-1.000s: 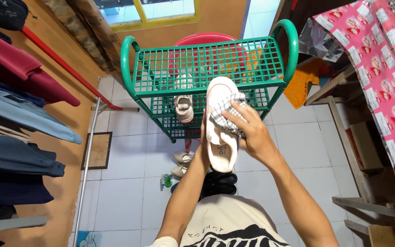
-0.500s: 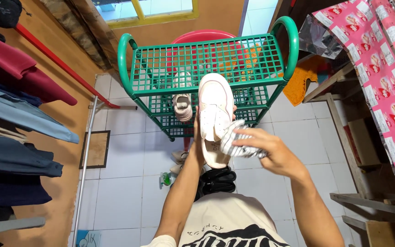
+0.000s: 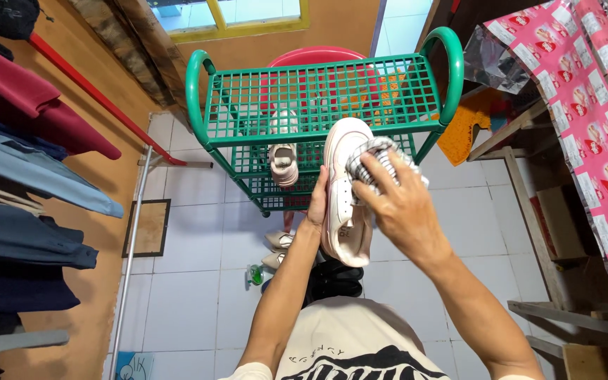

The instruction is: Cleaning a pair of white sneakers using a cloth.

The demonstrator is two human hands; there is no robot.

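I hold a pale pink-white sneaker (image 3: 345,184) upright in front of me, toe pointing away. My left hand (image 3: 316,205) grips its left side and sole from behind. My right hand (image 3: 399,204) presses a checked grey-and-white cloth (image 3: 372,155) against the shoe's right upper near the toe. Behind the shoe stands a green plastic shoe rack (image 3: 318,98); a second pale sneaker (image 3: 283,163) lies on its lower shelf.
Folded clothes (image 3: 22,176) hang on a rail at the left. A red tub (image 3: 311,60) sits behind the rack. Sandals (image 3: 279,250) and a black shoe (image 3: 336,278) lie on the white tiles below. Pink printed sheeting (image 3: 592,119) and wooden shelving (image 3: 564,309) fill the right side.
My right hand with the cloth moved from the shoe's heel side up to its upper near the toe. The shoe turned more onto its side and shifted slightly right.
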